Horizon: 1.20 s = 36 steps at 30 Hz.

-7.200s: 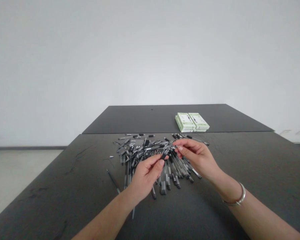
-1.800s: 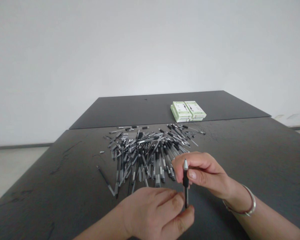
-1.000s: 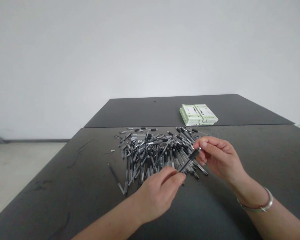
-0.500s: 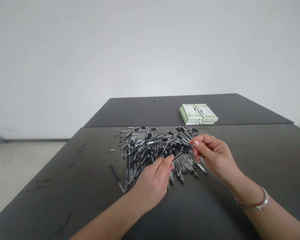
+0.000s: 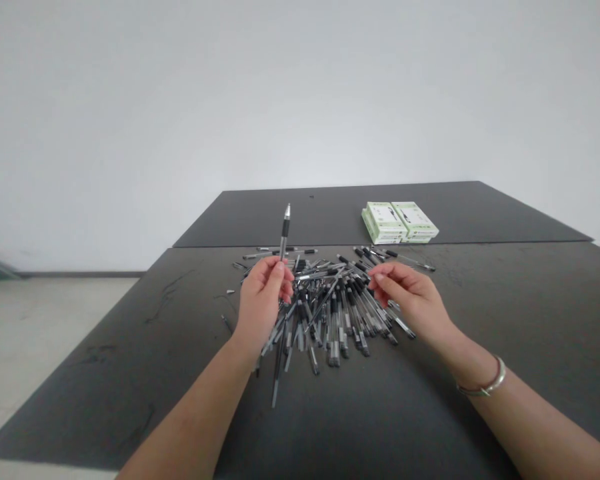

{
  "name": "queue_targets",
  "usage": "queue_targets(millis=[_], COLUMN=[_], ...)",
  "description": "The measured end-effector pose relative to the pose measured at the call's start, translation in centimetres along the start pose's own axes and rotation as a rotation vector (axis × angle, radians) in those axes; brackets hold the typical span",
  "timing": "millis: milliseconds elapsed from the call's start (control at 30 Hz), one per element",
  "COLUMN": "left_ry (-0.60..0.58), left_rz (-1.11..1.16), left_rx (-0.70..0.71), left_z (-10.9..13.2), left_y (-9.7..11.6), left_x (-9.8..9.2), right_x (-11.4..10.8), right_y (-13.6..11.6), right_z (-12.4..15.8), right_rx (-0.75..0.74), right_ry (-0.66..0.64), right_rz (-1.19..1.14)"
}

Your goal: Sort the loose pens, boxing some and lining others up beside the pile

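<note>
My left hand (image 5: pixel 264 300) grips a slim black-and-silver pen (image 5: pixel 284 233) upright, its metal tip pointing up and its lower part hidden in my fingers. My right hand (image 5: pixel 405 297) hovers at the right edge of a large loose pile of black and clear pens (image 5: pixel 335 313), its fingertips just over the pens. It holds nothing that I can see. The pile lies between my hands, with pens crossing in all directions.
Two stacked pairs of pale green boxes (image 5: pixel 400 223) lie on the far dark table section, behind the pile. A metal bangle (image 5: pixel 481 381) circles my right wrist. The dark tabletop (image 5: pixel 510 313) extends to the right, and a seam crosses it behind the pile.
The pen has passed from between my hands into my left hand, which now lifts it upright above the pile. My right hand has let go and moved toward the pile.
</note>
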<state>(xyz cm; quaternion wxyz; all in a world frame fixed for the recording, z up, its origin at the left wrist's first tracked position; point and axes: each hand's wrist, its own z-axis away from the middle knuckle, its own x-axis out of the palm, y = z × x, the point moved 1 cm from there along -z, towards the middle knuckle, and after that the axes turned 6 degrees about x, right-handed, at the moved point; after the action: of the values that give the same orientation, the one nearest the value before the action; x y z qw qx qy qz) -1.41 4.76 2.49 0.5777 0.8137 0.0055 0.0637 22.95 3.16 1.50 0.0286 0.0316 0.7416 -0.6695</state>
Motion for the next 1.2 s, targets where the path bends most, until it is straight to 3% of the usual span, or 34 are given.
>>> queue_targets(millis=[100, 267, 433, 567, 967, 1200], left_ry=[0.024, 0.044, 0.045, 0.047, 0.041, 0.05], left_rz=[0.063, 0.14, 0.169, 0.183, 0.198, 0.217], left_rx=[-0.027, -0.039, -0.035, -0.038, -0.047, -0.082], left_z=[-0.3, -0.3, -0.3, -0.3, -0.1, -0.1], left_y=[-0.5, -0.7, -0.6, -0.5, -0.5, -0.2], left_x=[-0.1, 0.1, 0.3, 0.4, 0.4, 0.6], right_x=[1.2, 4.6, 7.6, 8.4, 7.6, 8.1], right_y=[0.6, 0.1, -0.6, -0.6, -0.1, 0.2], right_z=[0.5, 2.4, 3.4, 3.4, 2.9, 2.9], right_rx=[-0.11, -0.445, -0.543, -0.516, -0.419, -0.344], right_ry=[-0.108, -0.452, -0.598, -0.61, -0.566, -0.48], right_rz=[0.333, 0.643, 0.865, 0.975, 1.088, 1.192])
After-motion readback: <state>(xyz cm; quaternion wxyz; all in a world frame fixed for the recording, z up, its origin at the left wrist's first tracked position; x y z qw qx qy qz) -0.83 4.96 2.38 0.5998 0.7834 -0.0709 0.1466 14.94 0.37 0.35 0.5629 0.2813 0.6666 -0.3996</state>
